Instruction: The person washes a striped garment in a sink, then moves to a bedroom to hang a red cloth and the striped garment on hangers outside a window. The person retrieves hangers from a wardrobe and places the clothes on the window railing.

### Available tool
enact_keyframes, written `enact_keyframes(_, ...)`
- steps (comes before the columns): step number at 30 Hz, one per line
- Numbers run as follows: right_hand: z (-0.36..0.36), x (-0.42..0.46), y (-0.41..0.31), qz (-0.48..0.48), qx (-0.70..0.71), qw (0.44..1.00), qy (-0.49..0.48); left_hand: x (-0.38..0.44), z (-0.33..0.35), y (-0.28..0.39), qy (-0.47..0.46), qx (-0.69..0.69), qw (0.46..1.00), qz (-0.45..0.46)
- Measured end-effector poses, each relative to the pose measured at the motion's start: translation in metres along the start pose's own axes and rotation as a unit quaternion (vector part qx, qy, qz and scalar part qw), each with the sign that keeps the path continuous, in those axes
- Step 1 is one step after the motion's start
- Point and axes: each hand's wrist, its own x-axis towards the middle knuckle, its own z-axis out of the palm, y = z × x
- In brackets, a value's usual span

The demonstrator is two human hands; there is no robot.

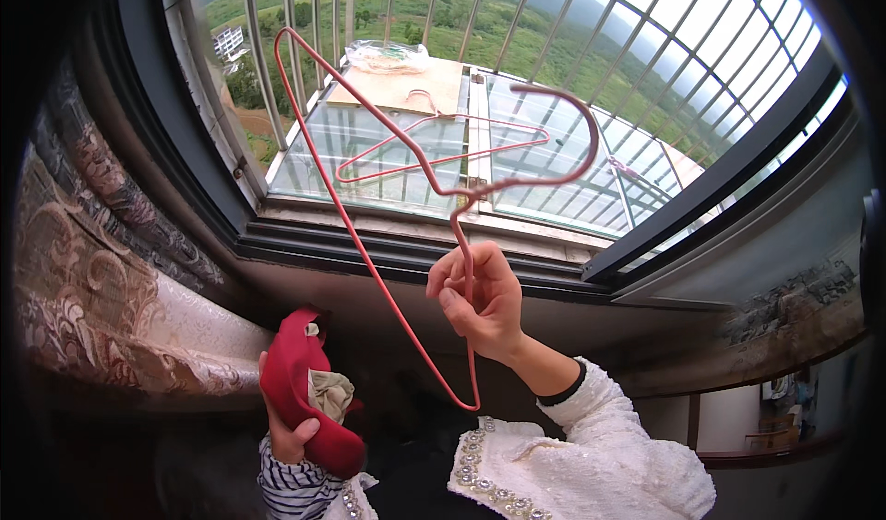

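My right hand (488,302) grips one side of a pink coated-wire clothes hanger (360,240), raised in front of the open window with its hook at the upper right. At the lower left, my left hand (282,430) is closed around a bundle of dark red cloth (287,364). A piece of beige cloth (332,390) shows in the folds of this bundle. The two hands are apart. Beyond the sill, a second pink wire hanger (443,160) lies on the glass panels (381,156) of the outer ledge.
Metal bars (477,15) enclose the ledge, where a thin board (394,87) bears a clear plastic bag (387,58). The dark window track (415,260) crosses in front of me. Patterned curtains (201,323) hang at the left, and a window sash (692,188) stands at the right.
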Motion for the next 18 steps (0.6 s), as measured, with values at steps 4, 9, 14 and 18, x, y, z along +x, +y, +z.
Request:
enact_keyframes(4, 0.031, -0.016, 0.008, 0.186, 0.004, 0.983, -0.005, -0.019, -0.020, -0.010, -0.044, -0.108, 0.993, -0.036)
enact_keyframes(9, 0.085, -0.050, 0.022, 0.191, 0.013, 0.977, -0.094, -0.024, 0.004, 0.005, -0.081, -0.147, 0.986, -0.011)
enact_keyframes(14, 0.100, -0.070, 0.047, 0.231, 0.024, 0.961, -0.148, -0.041, 0.022, 0.002, -0.004, -0.101, 0.995, 0.021)
enact_keyframes(18, 0.081, -0.066, 0.031, 0.167, -0.119, 0.960, -0.190, -0.057, 0.028, 0.001, 0.086, 0.027, 0.995, 0.039)
